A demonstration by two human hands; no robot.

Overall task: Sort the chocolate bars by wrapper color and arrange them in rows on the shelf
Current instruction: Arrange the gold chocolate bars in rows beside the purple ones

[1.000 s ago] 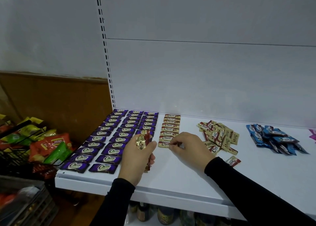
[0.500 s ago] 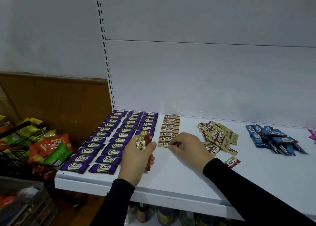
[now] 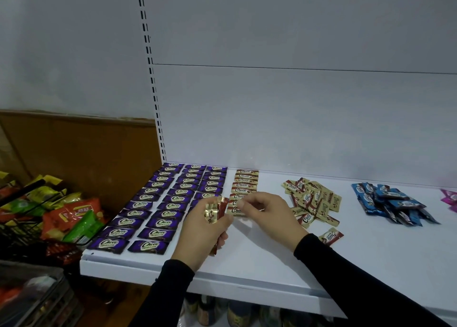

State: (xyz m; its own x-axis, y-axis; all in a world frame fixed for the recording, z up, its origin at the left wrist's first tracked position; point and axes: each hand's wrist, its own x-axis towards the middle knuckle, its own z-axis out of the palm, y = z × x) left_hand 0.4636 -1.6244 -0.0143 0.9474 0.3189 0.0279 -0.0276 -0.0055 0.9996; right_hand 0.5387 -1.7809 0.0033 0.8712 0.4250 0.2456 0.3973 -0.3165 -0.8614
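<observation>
On the shelf (image 3: 272,260), three rows of bars (image 3: 170,198) ran from the back wall to the front edge at the left end. Just right of them, a single row (image 3: 243,187) ran from the back toward the middle. The left hand (image 3: 202,232), holding a small stack of bars (image 3: 214,209), hovered before the third row, near the front edge. The right hand (image 3: 269,215) rested at the single row's nearest bar (image 3: 235,211). Right of it lay a loose heap (image 3: 311,200), with one stray bar (image 3: 331,236) in front. Farther right lay another heap (image 3: 390,203). Left of the shelf, lower, stood a basket of packets (image 3: 57,215).
</observation>
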